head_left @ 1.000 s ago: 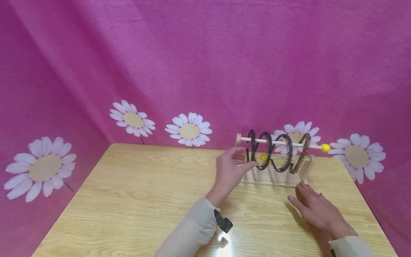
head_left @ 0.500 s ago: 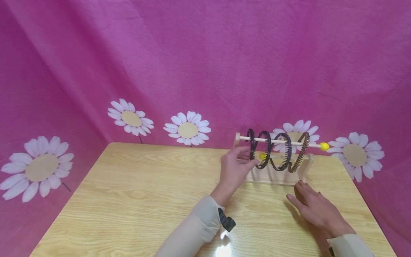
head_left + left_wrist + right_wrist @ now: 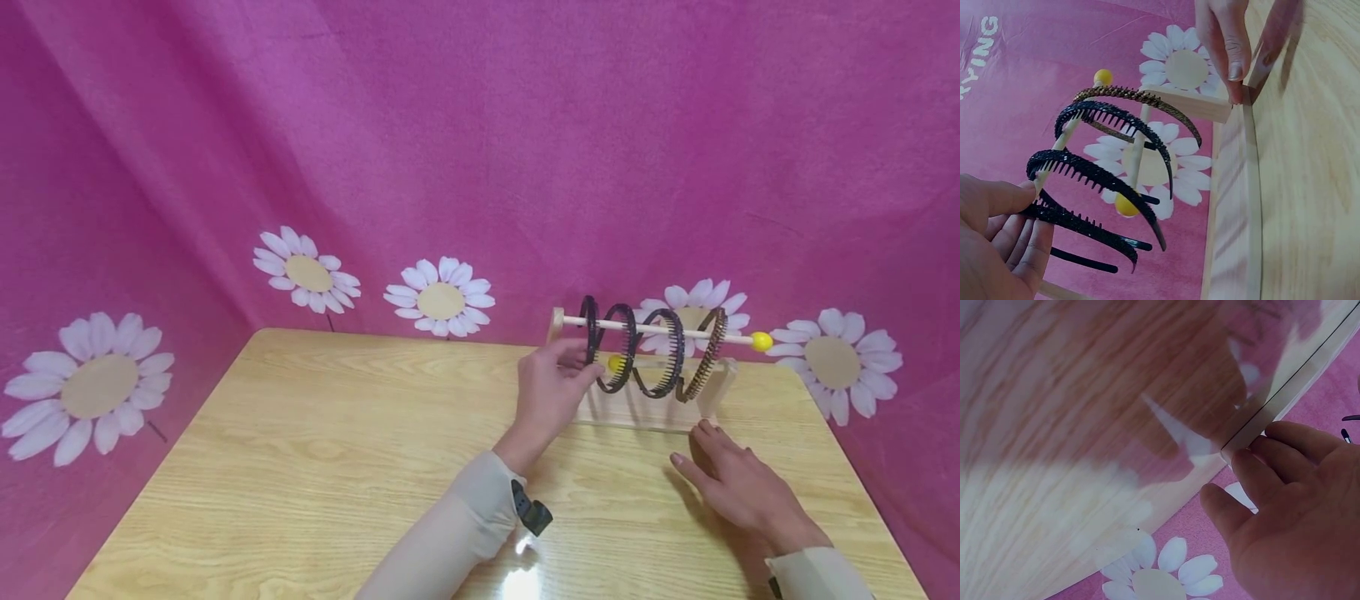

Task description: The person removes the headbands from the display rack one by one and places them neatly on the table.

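Note:
My left hand [image 3: 551, 390] pinches the leftmost black toothed headband [image 3: 1085, 224] between thumb and fingers. This headband hangs over the upper rod [image 3: 652, 332] of a wooden stand, close to the rod's left end. Further right on the same rod hang two more black headbands, one [image 3: 627, 350] nearer and one [image 3: 672, 354] farther along. Beyond them is a brown-gold headband [image 3: 708, 358]. My right hand [image 3: 750, 496] has its fingers extended, and its fingertips touch the front right corner of the stand's base [image 3: 645, 414].
The upper rod ends in a yellow ball [image 3: 761, 341]; a lower rod carries another yellow ball [image 3: 1126, 205]. Under everything is a wood-grain table [image 3: 337, 467]. Magenta cloth [image 3: 480, 150] printed with white daisies rises behind and beside it.
My left hand has shifted slightly right and up along with the leftmost headband, which now sits a little higher. The right hand stays at the base corner.

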{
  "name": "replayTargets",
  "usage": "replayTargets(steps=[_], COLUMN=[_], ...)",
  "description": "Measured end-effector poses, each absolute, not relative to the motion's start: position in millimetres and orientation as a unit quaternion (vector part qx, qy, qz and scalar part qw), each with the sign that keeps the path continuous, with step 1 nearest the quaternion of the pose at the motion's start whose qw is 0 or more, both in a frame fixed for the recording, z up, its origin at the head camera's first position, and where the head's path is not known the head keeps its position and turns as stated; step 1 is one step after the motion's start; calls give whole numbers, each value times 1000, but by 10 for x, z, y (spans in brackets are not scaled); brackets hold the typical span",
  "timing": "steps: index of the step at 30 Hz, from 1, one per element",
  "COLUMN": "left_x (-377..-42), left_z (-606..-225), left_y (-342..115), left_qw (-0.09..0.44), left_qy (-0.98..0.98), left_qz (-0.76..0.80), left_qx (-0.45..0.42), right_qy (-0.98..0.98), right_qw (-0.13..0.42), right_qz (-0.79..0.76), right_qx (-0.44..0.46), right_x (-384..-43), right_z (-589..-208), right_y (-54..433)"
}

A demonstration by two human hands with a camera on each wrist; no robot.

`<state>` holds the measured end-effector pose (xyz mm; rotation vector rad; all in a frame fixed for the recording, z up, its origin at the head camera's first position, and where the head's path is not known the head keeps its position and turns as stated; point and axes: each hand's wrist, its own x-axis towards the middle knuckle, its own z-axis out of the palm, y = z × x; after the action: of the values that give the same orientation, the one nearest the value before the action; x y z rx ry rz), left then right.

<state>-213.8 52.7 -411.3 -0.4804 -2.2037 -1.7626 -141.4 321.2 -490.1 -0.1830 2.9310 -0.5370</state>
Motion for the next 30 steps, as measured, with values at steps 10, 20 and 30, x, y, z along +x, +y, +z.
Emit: replayTargets(steps=[10,20,30], left_x=[-2130,-2110,-2065], left_z=[-3992,-3889,-3779], left_y=[476,442,399], left_qw=[151,181,192], left_qy=[-754,-731,-724], left_qz=[-611,-620,-621], left_qx=[-188,-220,-231], right_qy=[979,980,980], right_qw=[61,68,58], right_qz=[-180,-177,-180], right_qx=[-68,-63,-68], right_x=[-1400,-1390,-1394], right_z=[-4889,-4892,-4892], right_y=[3187,3188,3185])
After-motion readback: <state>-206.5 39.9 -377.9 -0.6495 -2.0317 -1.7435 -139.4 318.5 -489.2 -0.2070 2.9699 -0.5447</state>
